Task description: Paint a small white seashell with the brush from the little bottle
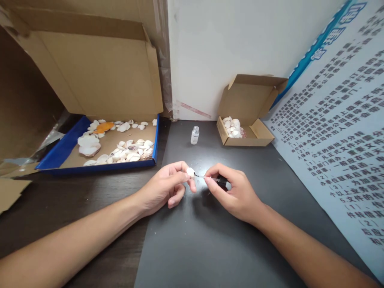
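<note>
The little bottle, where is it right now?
In the head view, the bottle stands upright on the grey mat, beyond the left hand and right hand, left of the small cardboard box.

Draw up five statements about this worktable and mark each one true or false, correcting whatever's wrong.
1. The left hand holds a small white shell. True.
2. The right hand holds a thin applicator with a black end. True.
3. The small bottle lies on its side. False: it stands upright on the dark grey mat.
4. The small cardboard box has its lid open and shells inside. True.
5. The orange piece lies between the hands. False: it lies among shells in the blue-sided box.
</note>
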`<action>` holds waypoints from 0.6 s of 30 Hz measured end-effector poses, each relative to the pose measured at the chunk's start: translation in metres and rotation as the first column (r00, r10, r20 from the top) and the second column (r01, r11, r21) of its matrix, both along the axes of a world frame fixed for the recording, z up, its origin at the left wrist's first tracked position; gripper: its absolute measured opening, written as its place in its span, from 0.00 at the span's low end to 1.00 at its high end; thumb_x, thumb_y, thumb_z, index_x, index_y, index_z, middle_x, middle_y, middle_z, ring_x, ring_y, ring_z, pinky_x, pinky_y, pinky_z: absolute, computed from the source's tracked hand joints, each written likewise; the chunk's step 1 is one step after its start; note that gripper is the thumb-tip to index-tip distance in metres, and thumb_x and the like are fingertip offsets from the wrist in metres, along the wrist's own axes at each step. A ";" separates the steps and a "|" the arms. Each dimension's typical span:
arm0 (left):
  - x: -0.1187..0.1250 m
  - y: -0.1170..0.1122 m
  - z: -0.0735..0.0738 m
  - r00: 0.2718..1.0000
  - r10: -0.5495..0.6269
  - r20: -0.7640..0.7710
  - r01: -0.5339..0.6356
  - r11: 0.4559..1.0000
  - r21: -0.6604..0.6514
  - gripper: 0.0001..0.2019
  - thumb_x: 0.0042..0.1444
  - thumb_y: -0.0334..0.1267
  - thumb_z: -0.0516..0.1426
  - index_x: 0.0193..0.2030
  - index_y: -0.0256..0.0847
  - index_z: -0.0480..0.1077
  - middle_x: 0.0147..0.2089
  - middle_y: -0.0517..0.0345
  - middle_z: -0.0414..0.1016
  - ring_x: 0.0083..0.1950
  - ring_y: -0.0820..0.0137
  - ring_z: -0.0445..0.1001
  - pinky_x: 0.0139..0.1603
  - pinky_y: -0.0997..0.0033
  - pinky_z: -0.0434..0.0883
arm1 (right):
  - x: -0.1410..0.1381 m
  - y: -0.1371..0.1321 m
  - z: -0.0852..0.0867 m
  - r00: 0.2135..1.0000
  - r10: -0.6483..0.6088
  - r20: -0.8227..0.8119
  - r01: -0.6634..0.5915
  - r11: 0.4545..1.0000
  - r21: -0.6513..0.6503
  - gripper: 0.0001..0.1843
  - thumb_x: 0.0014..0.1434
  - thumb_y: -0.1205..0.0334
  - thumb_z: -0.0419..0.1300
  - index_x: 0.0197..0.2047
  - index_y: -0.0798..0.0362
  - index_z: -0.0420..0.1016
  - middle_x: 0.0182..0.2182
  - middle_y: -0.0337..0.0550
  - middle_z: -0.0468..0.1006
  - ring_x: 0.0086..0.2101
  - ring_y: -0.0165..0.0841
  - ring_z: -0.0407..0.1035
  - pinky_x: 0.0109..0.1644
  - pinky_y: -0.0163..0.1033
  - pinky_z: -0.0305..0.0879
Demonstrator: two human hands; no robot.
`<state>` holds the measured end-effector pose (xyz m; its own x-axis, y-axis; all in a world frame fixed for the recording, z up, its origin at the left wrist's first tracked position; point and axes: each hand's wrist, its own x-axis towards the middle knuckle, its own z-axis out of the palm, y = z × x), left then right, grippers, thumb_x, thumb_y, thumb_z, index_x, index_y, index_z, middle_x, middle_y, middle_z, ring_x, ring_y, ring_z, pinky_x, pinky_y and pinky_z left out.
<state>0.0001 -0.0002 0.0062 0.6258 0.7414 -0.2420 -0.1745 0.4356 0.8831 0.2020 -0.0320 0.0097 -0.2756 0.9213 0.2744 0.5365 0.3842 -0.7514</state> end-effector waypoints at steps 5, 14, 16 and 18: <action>0.000 0.000 0.000 0.999 0.006 0.034 -0.006 1.000 -0.016 0.09 0.60 0.36 0.59 0.33 0.39 0.61 0.27 0.61 0.75 0.13 0.87 0.56 0.13 0.87 0.48 | 0.000 -0.001 0.001 0.997 -0.075 0.025 0.074 0.997 0.006 0.06 0.60 0.66 0.57 0.30 0.51 0.68 0.20 0.32 0.65 0.22 0.26 0.58 0.27 0.32 0.56; 0.001 0.001 0.000 0.998 0.036 0.054 -0.034 0.998 -0.047 0.10 0.58 0.38 0.61 0.33 0.38 0.63 0.25 0.62 0.74 0.13 0.87 0.55 0.13 0.86 0.48 | 0.000 -0.001 0.001 0.997 -0.068 0.044 0.069 0.997 -0.025 0.06 0.59 0.66 0.56 0.29 0.51 0.68 0.21 0.33 0.67 0.22 0.27 0.61 0.26 0.32 0.56; 0.001 0.001 -0.001 0.998 0.036 0.059 -0.033 0.998 -0.045 0.10 0.58 0.38 0.61 0.32 0.38 0.63 0.25 0.62 0.75 0.13 0.86 0.56 0.13 0.86 0.48 | 0.000 -0.001 0.001 0.999 -0.043 0.012 0.043 0.999 0.002 0.06 0.61 0.64 0.56 0.31 0.51 0.68 0.22 0.35 0.69 0.23 0.28 0.62 0.27 0.33 0.57; 0.001 0.001 -0.001 0.998 0.034 0.061 -0.031 0.999 -0.041 0.10 0.58 0.38 0.61 0.33 0.38 0.63 0.25 0.62 0.74 0.13 0.86 0.55 0.14 0.85 0.48 | 0.000 -0.001 0.001 0.999 -0.033 0.020 0.033 0.999 0.003 0.06 0.61 0.64 0.56 0.31 0.51 0.69 0.22 0.34 0.69 0.23 0.28 0.61 0.27 0.33 0.57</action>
